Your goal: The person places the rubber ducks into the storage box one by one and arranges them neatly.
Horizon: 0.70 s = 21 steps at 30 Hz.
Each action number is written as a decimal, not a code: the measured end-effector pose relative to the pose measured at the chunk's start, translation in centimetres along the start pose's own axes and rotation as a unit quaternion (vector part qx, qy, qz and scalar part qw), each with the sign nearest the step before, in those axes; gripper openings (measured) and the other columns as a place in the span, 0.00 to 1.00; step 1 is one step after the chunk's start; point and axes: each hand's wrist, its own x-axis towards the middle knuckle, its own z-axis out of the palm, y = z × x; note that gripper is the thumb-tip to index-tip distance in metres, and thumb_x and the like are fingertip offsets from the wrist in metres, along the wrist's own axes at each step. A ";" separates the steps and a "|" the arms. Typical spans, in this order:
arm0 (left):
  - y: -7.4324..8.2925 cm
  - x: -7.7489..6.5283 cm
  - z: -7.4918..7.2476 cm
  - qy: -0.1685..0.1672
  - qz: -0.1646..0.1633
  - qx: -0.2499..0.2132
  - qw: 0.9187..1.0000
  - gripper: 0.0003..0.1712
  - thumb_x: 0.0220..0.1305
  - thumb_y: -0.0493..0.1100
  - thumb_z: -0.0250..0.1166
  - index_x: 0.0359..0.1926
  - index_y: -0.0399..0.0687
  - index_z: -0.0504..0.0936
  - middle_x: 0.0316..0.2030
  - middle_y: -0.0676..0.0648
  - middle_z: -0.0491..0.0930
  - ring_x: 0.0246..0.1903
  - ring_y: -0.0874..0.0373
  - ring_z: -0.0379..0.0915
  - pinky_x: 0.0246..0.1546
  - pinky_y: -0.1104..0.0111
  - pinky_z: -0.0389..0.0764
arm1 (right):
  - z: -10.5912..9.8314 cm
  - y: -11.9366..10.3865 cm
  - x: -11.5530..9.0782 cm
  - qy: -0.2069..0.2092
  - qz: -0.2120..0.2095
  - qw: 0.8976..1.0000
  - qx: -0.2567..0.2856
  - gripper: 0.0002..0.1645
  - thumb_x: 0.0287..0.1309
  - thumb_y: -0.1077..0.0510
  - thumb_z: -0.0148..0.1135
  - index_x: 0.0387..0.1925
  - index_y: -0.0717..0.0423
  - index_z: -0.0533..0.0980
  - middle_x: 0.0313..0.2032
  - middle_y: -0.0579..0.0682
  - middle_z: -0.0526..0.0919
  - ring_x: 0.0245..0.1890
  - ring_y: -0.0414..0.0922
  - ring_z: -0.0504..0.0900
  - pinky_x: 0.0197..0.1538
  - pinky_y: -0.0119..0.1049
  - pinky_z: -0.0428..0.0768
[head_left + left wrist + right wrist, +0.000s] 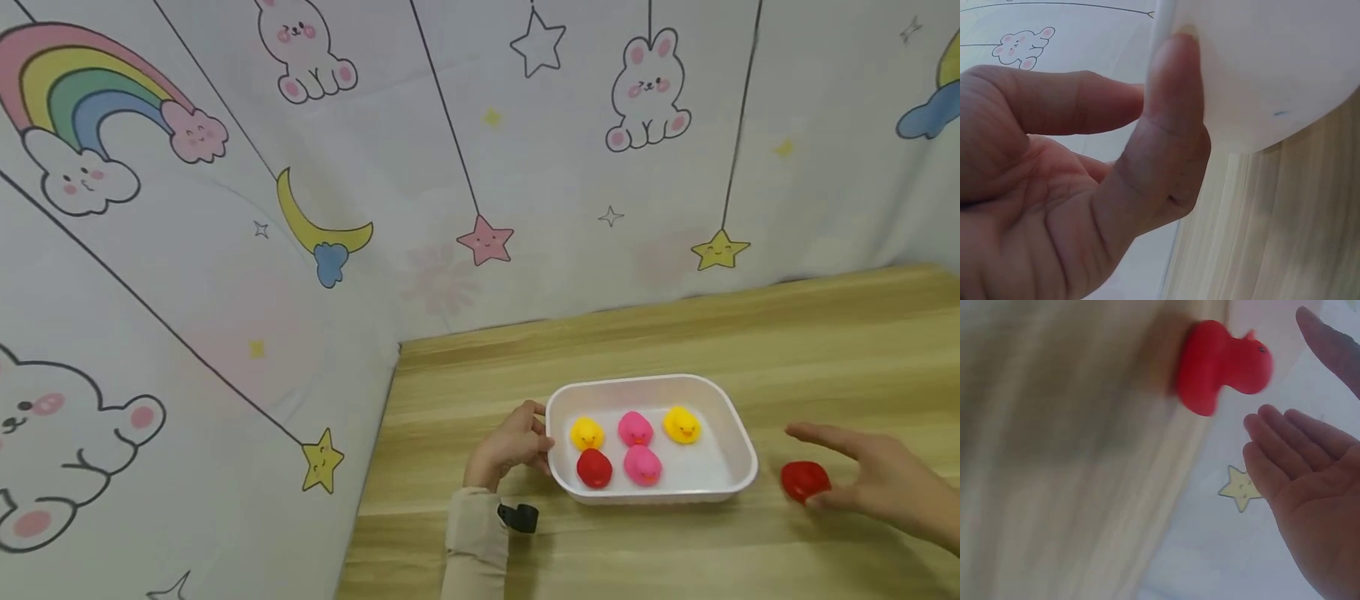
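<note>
A white tray (pixel 718 442) stands on the table, and my left hand (pixel 513 442) holds its left end. In the left wrist view the thumb and index finger pinch the tray's rim (pixel 1163 37). Inside the tray sit two yellow rubber ducks (pixel 682 425), two pink rubber ducks (pixel 642 465) and a red rubber duck (pixel 594 468). To the tray's right, another red rubber duck (pixel 805 481) rests on the wood. My right hand (pixel 885 479) is beside that duck, fingers straight and thumb spread apart; the right wrist view shows a gap between hand and duck (pixel 1207 369).
The wood-grain table (pixel 487 367) meets a white cloth backdrop (pixel 570 183) printed with bunnies, stars and a rainbow at the back and left. A black strap piece (pixel 519 517) sticks out at the left sleeve cuff (pixel 476 521).
</note>
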 end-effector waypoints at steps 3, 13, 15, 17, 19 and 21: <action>0.1 0.1 0.0 0.003 -0.004 0.002 1.000 0.26 0.63 0.22 0.58 0.61 0.28 0.63 0.34 0.40 0.71 0.19 0.54 0.75 0.27 0.54 0.90 | 0.9 0.4 -0.4 0.001 -0.012 1.000 -0.024 0.54 0.14 0.49 0.90 0.52 0.62 0.78 0.49 0.44 0.85 0.47 0.25 0.75 0.42 0.12 0.67; 0.2 -0.3 0.0 -0.001 -0.005 -0.012 1.000 0.27 0.63 0.23 0.58 0.62 0.27 0.62 0.35 0.41 0.70 0.21 0.53 0.75 0.28 0.54 0.90 | 2.6 1.1 -0.3 0.015 -0.028 0.997 -0.070 0.48 0.09 0.50 0.90 0.40 0.67 0.76 0.35 0.54 0.79 0.33 0.49 0.77 0.30 0.39 0.80; 0.2 -0.4 0.0 -0.001 -0.005 -0.013 1.000 0.27 0.63 0.22 0.58 0.62 0.27 0.62 0.35 0.41 0.70 0.22 0.53 0.75 0.29 0.54 0.90 | 2.8 1.3 -0.4 0.026 -0.046 0.996 -0.074 0.45 0.08 0.53 0.89 0.37 0.64 0.76 0.34 0.51 0.78 0.32 0.42 0.77 0.28 0.37 0.79; 0.2 -0.4 0.0 -0.002 -0.002 -0.010 1.000 0.27 0.62 0.22 0.58 0.62 0.27 0.62 0.34 0.41 0.70 0.21 0.53 0.75 0.29 0.54 0.90 | 2.9 1.5 -0.5 0.037 -0.067 0.995 -0.067 0.43 0.08 0.56 0.88 0.36 0.63 0.76 0.33 0.49 0.78 0.31 0.36 0.76 0.28 0.35 0.80; 0.2 -0.5 0.0 -0.002 0.000 -0.009 1.000 0.27 0.62 0.22 0.57 0.62 0.27 0.62 0.34 0.41 0.70 0.21 0.53 0.75 0.29 0.54 0.90 | 3.0 1.6 -0.6 0.047 -0.081 0.994 -0.051 0.43 0.06 0.59 0.88 0.36 0.62 0.76 0.32 0.48 0.78 0.31 0.31 0.74 0.29 0.27 0.78; 0.2 -0.5 0.0 -0.001 0.001 -0.009 1.000 0.27 0.62 0.22 0.57 0.62 0.27 0.62 0.34 0.41 0.70 0.21 0.53 0.75 0.28 0.54 0.90 | 2.9 1.7 -0.7 0.047 -0.081 0.995 -0.017 0.43 0.07 0.61 0.88 0.37 0.63 0.77 0.32 0.44 0.79 0.32 0.28 0.75 0.32 0.19 0.75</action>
